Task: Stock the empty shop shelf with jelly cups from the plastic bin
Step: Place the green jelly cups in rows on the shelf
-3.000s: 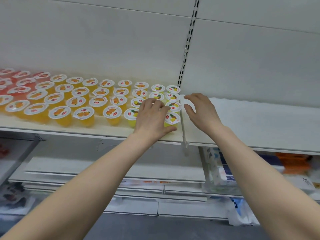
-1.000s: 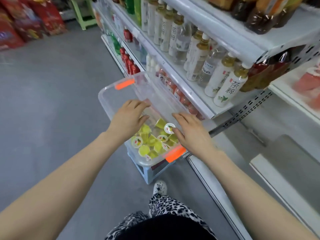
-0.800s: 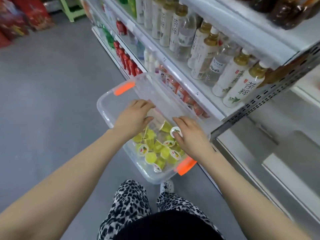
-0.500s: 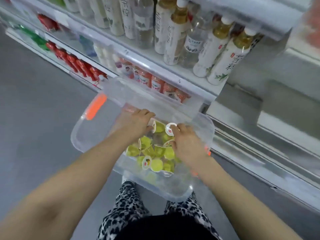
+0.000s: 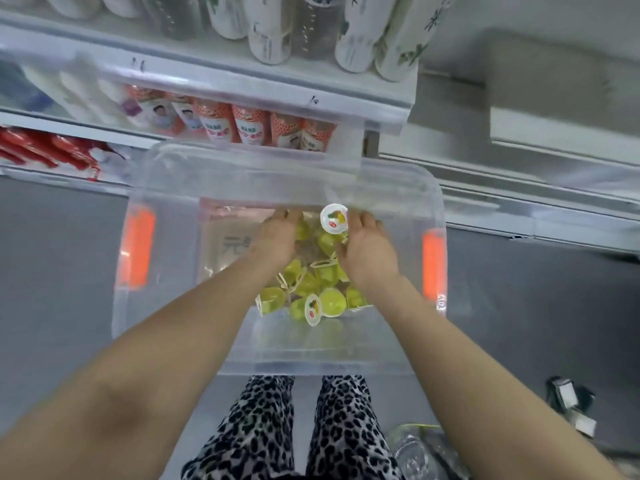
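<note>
Shop aisle, shelves (image 5: 221, 81) lined with rows of bottled drinks (image 5: 266, 29), red-labelled bottles (image 5: 249, 124) beneath, grey floor (image 5: 52, 271)

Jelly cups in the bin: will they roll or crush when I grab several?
Probably light: small, thin plastic. Likely to roll or tip: the jelly cups lie tumbled at all angles in the plastic bin. Film lids may dent.

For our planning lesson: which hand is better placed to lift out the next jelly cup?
Probably the right hand: its fingers seem curled round a lid-up jelly cup, while the left hand only digs into the pile.
</note>
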